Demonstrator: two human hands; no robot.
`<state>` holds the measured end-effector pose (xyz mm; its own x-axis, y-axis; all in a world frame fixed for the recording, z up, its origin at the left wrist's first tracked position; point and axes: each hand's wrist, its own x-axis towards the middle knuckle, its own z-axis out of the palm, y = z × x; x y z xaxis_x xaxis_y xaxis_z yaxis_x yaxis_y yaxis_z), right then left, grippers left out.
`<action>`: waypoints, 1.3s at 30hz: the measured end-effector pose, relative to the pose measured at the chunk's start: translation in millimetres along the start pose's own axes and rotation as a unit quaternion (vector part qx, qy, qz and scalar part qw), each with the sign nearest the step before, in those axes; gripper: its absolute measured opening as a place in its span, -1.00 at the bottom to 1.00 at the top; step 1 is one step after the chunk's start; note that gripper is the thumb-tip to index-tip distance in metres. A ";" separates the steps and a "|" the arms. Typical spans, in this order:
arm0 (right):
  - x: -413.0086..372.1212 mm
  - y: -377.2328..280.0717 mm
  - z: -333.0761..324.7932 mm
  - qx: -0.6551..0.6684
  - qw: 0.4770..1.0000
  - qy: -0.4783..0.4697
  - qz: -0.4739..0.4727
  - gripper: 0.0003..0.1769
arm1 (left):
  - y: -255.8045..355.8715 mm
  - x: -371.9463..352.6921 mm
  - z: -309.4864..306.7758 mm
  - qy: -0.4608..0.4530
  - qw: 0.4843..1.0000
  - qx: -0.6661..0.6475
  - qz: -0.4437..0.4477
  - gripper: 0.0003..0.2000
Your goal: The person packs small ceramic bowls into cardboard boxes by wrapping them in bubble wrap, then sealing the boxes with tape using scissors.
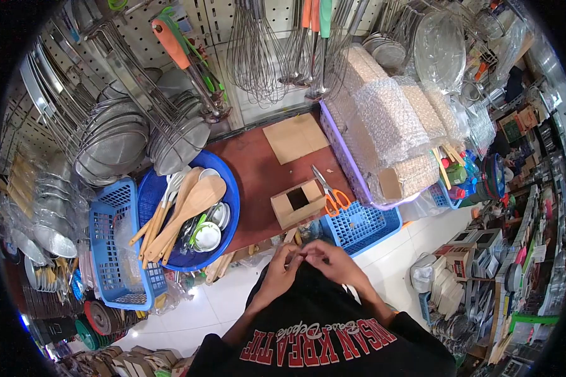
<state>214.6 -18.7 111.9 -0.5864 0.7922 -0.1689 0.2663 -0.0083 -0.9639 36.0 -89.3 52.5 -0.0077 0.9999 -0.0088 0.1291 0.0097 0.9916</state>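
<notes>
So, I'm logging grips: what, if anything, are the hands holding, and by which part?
It cannot be told: the left hand and right hand come together at the fingertips, and anything pinched there is too small to make out. Neither holds the scissors.

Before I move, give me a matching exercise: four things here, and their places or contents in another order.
1. orange-handled metal scissors
2. round blue plastic basin
3. purple plastic basket
4. left bare hand and right bare hand

A. holds bubble-wrapped packages
B. close together before the black shirt
C. beside the open brown cardboard box
D. holds wooden spoons

Pairs: 1-C, 2-D, 3-A, 4-B
</notes>
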 end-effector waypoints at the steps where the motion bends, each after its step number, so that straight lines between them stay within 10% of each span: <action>1: 6.4 25.4 -5.9 0.021 0.999 0.021 0.029 -0.83 | -1.9 -1.7 -0.8 -0.018 0.998 -0.040 -0.036 -0.86; 6: 61.7 92.4 -52.9 -0.165 0.957 0.238 0.020 -0.81 | 5.0 -5.5 -9.2 -0.008 0.991 -0.117 -0.063 -0.94; 13: 108.0 141.9 -74.8 -0.438 0.866 0.213 0.114 -0.46 | 14.8 -13.4 -26.2 0.040 0.982 -0.164 -0.084 -0.96; 25: 28.6 86.0 -85.3 -0.087 0.948 0.152 0.267 -0.42 | 36.2 -1.5 -48.0 0.130 0.946 -0.291 -0.057 -0.95; 33: -38.2 -8.6 -75.7 -0.173 0.974 0.125 0.072 -0.15 | 37.7 12.1 -49.2 0.149 0.923 -0.353 -0.040 -0.93; 39: -33.0 -70.9 -76.0 -0.308 0.948 0.044 -0.067 -0.33 | 38.5 14.7 -45.8 0.142 0.917 -0.369 -0.045 -0.91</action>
<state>273.2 2.1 201.5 -0.5872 0.8094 -0.0088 0.6059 0.4324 -0.6677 -4.6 -74.5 96.4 -0.2567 0.9523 -0.1648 -0.5909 -0.0197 0.8065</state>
